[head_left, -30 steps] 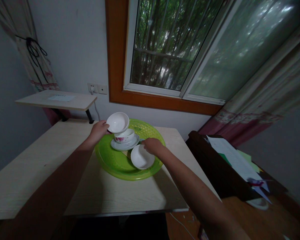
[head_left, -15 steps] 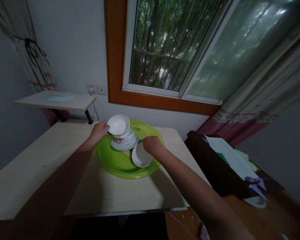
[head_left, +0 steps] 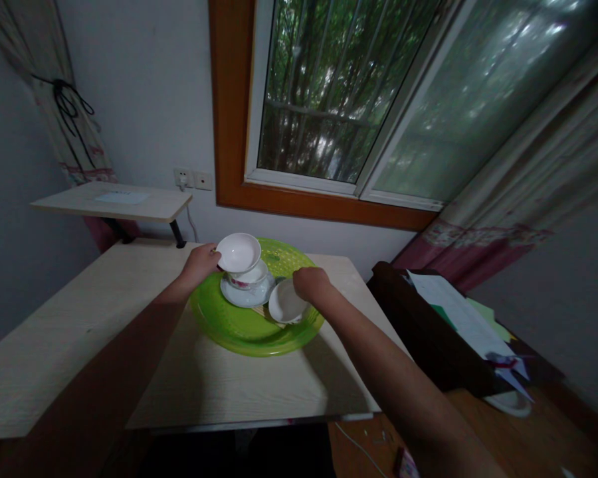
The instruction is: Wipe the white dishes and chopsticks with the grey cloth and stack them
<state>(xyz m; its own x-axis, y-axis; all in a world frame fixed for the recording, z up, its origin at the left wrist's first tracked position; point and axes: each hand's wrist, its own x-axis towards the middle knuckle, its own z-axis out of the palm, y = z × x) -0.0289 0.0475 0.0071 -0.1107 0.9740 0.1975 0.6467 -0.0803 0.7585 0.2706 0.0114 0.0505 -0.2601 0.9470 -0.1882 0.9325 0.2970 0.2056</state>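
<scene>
My left hand (head_left: 202, 259) grips the left rim of a white bowl (head_left: 240, 252), fingers closed on it. This bowl is tilted toward me above a second bowl with a pink flower pattern (head_left: 252, 275), which rests on a white plate (head_left: 246, 296). My right hand (head_left: 311, 285) is closed on the right rim of another white bowl (head_left: 285, 303), tilted over the right part of a round green basin (head_left: 239, 346). Light sticks that look like chopsticks (head_left: 262, 311) lie partly hidden between plate and right bowl.
The basin stands on a pale wooden table (head_left: 169, 392). A raised shelf (head_left: 114, 206) with a paper on it is at the back left. Beyond the table's right edge stands a dark box-like piece (head_left: 428, 338) with papers on top. A window (head_left: 349, 99) is behind.
My right hand has moved the right bowl slightly up and to the right. The left bowl has shifted a little down and right, and more of the lower bowl's inside shows.
</scene>
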